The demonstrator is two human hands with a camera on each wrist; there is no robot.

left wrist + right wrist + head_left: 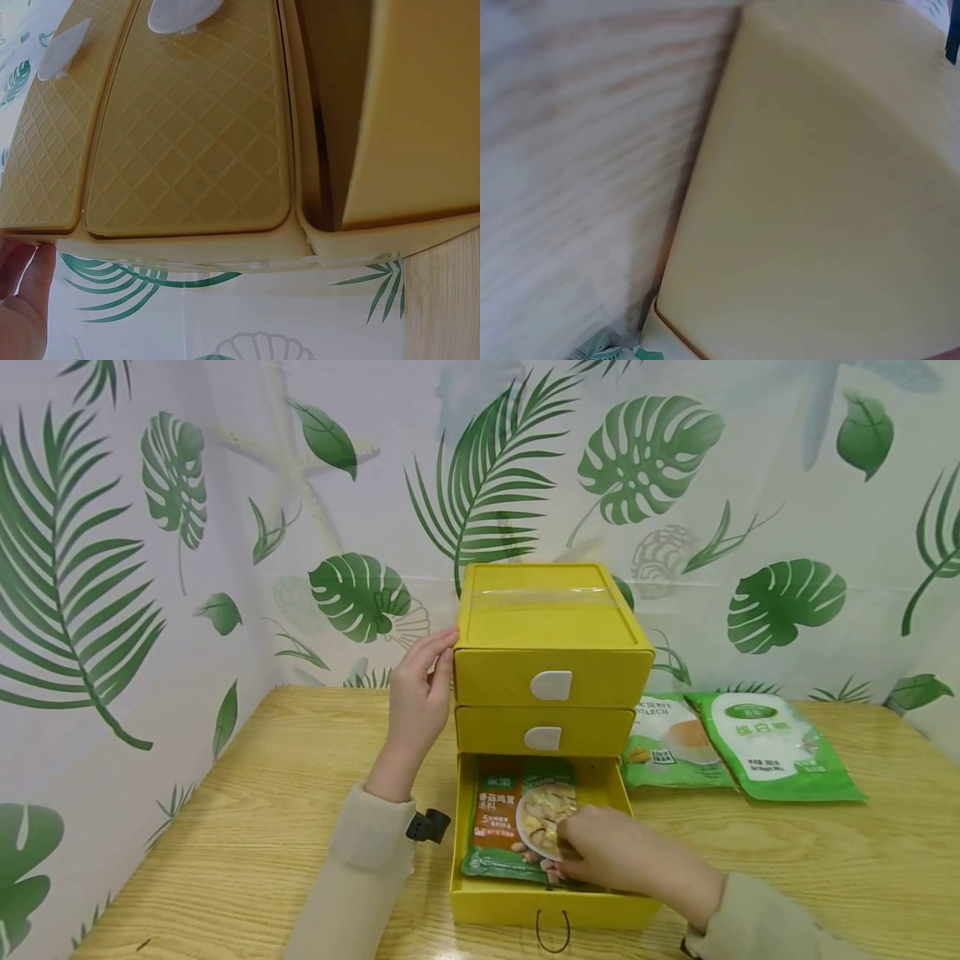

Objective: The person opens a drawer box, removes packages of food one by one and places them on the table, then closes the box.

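Observation:
A yellow cabinet of three stacked drawers (553, 677) stands on the table, its bottom drawer (555, 906) pulled out. Inside that drawer lies a green and brown soup mix packet (498, 814) with a picture of a bowl. My right hand (611, 856) reaches in over the drawer's right side and pinches the packet at its lower right; the fingertips are partly hidden. With fairly straight fingers, my left hand (420, 693) rests against the cabinet's upper left side, and the left wrist view shows its fingers (34, 281) at the cabinet's edge.
Right of the cabinet lie two bags on the wooden table (300, 827): a green and white starch bag (678, 743) and a green-edged bag of white sugar (776, 747). A thin black loop (552, 935) hangs from the open drawer's front. A leaf-patterned cloth (360, 510) hangs behind.

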